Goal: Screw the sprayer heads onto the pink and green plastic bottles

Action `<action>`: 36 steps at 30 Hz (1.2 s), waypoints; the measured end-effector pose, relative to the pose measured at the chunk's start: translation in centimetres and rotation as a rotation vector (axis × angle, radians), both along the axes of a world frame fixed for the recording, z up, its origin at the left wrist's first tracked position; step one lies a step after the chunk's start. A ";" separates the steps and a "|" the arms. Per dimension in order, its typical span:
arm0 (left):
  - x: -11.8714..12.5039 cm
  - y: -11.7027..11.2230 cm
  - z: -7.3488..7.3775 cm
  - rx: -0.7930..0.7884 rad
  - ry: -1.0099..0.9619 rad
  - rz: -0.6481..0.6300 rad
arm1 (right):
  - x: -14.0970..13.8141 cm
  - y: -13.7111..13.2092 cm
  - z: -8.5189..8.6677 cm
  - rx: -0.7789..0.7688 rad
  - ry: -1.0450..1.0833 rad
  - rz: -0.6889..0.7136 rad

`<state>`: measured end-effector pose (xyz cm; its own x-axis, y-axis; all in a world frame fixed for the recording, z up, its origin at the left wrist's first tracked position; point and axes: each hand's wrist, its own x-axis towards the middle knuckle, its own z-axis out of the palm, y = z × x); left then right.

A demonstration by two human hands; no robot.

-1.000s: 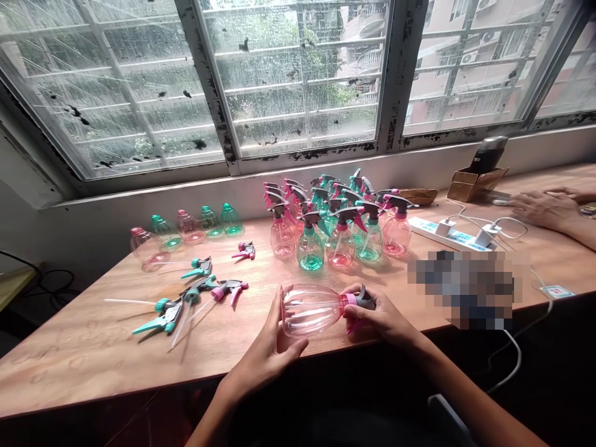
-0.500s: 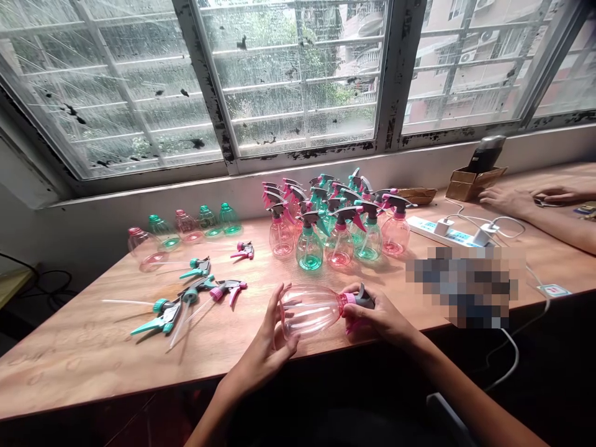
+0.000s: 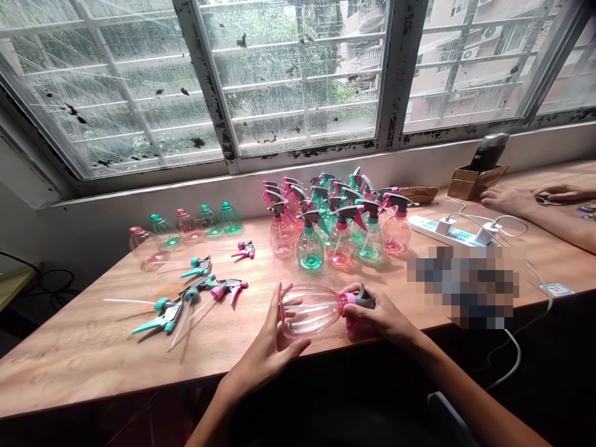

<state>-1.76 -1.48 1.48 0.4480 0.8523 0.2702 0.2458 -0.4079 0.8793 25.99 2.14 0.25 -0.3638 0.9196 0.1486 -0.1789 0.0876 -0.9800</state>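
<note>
A clear pink spray bottle point(image 3: 310, 312) lies on its side in the air near the table's front edge. Its pink collar and grey trigger head are in the grip of my right hand point(image 3: 372, 313), whose fingers close round them. At the bottle's base, my left hand point(image 3: 274, 338) is spread, the thumb standing off the plastic and the fingers beside and behind the base. Whether those fingers touch it I cannot tell. Left of my hands lie loose trigger sprayers, including a green one point(image 3: 162, 315) and a pink one point(image 3: 228, 290), with white tubes.
Several assembled spray bottles point(image 3: 310, 248) stand grouped behind my hands. Bottles without sprayers, one pink point(image 3: 148, 250), line the back left. To the right are a power strip point(image 3: 437, 231), cables, a cardboard box point(image 3: 475, 180) and another person's hands point(image 3: 507, 198). A blurred patch hides something.
My left thumb has lifted off the bottle and the left hand has opened. My right hand keeps its hold, and the bottle stays nearly in place.
</note>
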 end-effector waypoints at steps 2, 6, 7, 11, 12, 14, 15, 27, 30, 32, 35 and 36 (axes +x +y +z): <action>-0.1 0.1 -0.2 -0.004 -0.005 0.009 | 0.0 -0.1 0.0 -0.003 -0.005 -0.003; -0.4 0.4 -0.9 0.010 -0.040 0.001 | 0.0 0.0 -0.1 -0.007 -0.008 -0.004; -0.4 0.5 -1.0 0.018 -0.048 -0.004 | 0.0 0.0 -0.1 -0.008 -0.006 -0.002; -0.3 0.5 -1.0 0.000 -0.042 0.014 | 0.0 0.1 -0.3 -0.013 0.004 0.008; -0.3 0.5 -0.9 -0.012 -0.035 0.020 | 0.0 0.1 -0.3 -0.015 0.003 0.011; -0.2 0.5 -0.7 -0.032 -0.023 0.027 | 0.0 0.1 -0.3 -0.012 -0.002 0.017; -0.2 0.5 -0.6 -0.041 -0.015 0.028 | 0.0 0.0 -0.2 -0.009 -0.007 0.017; -0.3 0.5 -1.2 0.010 -0.051 0.059 | 0.0 -0.1 0.2 0.008 -0.054 -0.023; -0.2 0.5 -1.1 -0.004 -0.040 0.058 | 0.0 -0.2 0.2 -0.003 -0.045 -0.013; -0.2 0.5 -1.0 -0.010 -0.032 0.053 | 0.0 -0.2 0.3 0.003 -0.049 -0.011; -0.2 0.7 -1.0 -0.022 -0.028 0.039 | 0.0 -0.2 0.3 0.004 -0.051 -0.016; -0.3 0.8 -1.0 -0.023 -0.027 0.038 | 0.0 -0.2 0.2 0.000 -0.048 -0.017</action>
<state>-2.05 -0.71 0.43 0.4080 0.8747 0.2615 0.2367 -0.3780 0.8950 25.99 1.97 0.49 -0.3550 0.9255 0.1317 -0.1303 0.0905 -0.9873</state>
